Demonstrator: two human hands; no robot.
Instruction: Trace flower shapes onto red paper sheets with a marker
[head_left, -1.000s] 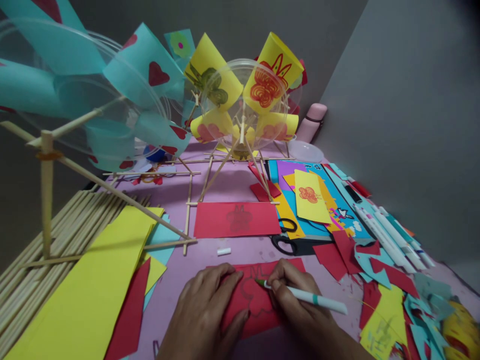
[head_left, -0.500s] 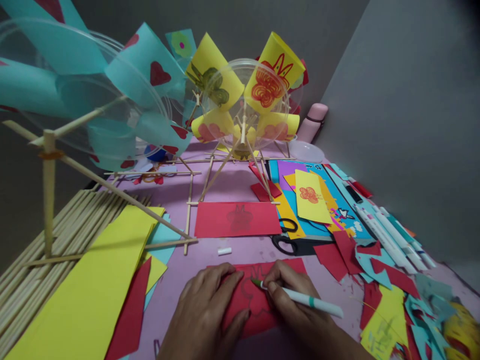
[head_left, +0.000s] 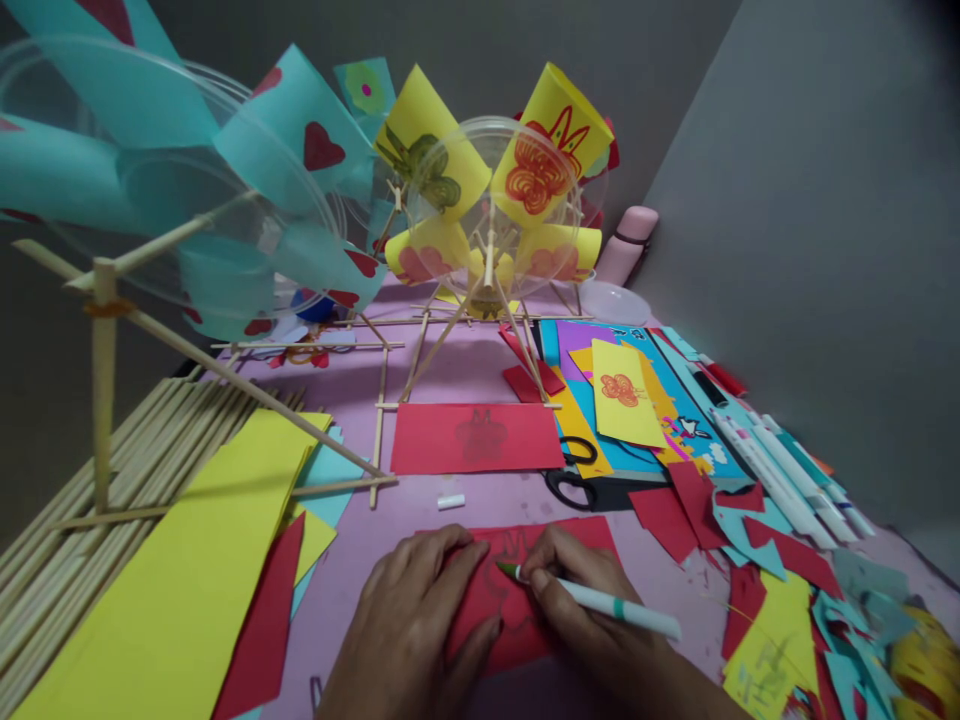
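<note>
Left hand (head_left: 412, 610) palm down, right hand (head_left: 577, 590) pinching

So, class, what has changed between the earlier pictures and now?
The right hand has moved the green-tipped marker slightly left over the red sheet beneath the hands. Nothing was picked up or let go. The left hand still rests on that sheet; the white cap stays where it lay.

- We rest our left hand (head_left: 416, 620) on a red sheet (head_left: 508, 605).
- Our right hand (head_left: 581, 600) holds a white marker (head_left: 630, 612), its green tip (head_left: 507, 569) between our hands.
- Beyond, we see a white cap (head_left: 451, 501) and a second red sheet (head_left: 424, 440).
</note>
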